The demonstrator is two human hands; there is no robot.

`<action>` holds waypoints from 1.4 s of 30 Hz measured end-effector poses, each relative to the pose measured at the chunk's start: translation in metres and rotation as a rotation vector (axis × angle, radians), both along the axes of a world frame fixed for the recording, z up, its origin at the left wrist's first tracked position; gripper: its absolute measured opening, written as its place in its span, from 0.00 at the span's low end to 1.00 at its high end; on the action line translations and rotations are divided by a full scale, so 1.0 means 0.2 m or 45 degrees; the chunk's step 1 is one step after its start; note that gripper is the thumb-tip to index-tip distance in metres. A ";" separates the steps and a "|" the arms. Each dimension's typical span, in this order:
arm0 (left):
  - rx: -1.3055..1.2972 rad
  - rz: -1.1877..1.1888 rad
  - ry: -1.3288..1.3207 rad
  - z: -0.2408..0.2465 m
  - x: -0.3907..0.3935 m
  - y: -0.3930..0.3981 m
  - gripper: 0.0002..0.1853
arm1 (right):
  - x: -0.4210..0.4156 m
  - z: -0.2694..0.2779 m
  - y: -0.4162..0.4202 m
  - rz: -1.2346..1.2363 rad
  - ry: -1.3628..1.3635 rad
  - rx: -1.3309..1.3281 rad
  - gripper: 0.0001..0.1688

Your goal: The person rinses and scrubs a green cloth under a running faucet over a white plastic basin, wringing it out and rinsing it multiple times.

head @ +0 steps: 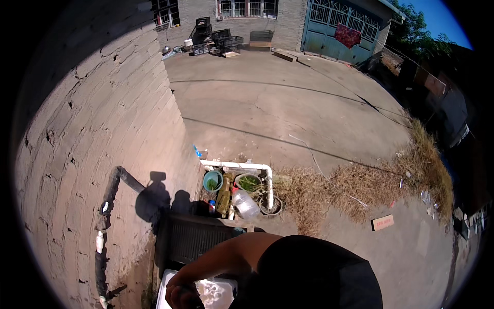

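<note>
My right hand (183, 296) hangs over a white basin (164, 284) at the bottom edge of the picture. Shade covers its fingers, which look curled; whether they hold anything is not visible. Whitish suds or patchy foam (216, 291) show in the basin beside the hand. My bare forearm reaches across from a black sleeve (308, 262), hiding part of the basin. Just beyond lies a dark ribbed slab (197, 235), like a washboard surface. My left hand is out of view.
A rough brick wall (96, 135) with a wrapped pipe (101, 266) rises at left. Past the slab are a teal bucket (213, 180), a clear plastic jug (246, 204), potted plants (248, 182) and a white pipe (239, 165). Black crates (229, 42) stand across the concrete yard.
</note>
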State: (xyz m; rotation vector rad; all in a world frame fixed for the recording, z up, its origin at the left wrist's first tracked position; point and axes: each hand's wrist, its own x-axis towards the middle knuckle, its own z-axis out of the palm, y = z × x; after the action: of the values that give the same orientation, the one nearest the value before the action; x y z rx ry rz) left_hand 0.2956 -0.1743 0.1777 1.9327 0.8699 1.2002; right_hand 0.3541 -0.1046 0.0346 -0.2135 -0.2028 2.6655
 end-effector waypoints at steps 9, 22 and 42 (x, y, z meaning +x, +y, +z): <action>0.248 0.063 -0.021 0.07 -0.06 0.03 0.12 | 0.02 0.04 -0.08 -0.451 -0.288 -0.143 0.50; 0.480 0.044 -0.029 0.08 -0.12 0.00 0.08 | 0.00 0.29 -0.30 -0.847 0.002 -0.313 0.25; 1.018 -0.506 0.626 -0.06 -0.36 -0.25 0.10 | -0.03 0.32 -0.20 0.271 -0.677 1.632 0.20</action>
State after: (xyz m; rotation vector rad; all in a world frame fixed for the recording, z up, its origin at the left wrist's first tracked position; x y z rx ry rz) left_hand 0.2228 -0.2233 0.1661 2.9513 0.1716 0.8989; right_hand 0.3489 -0.1452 0.0995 -0.4546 -2.0321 2.0576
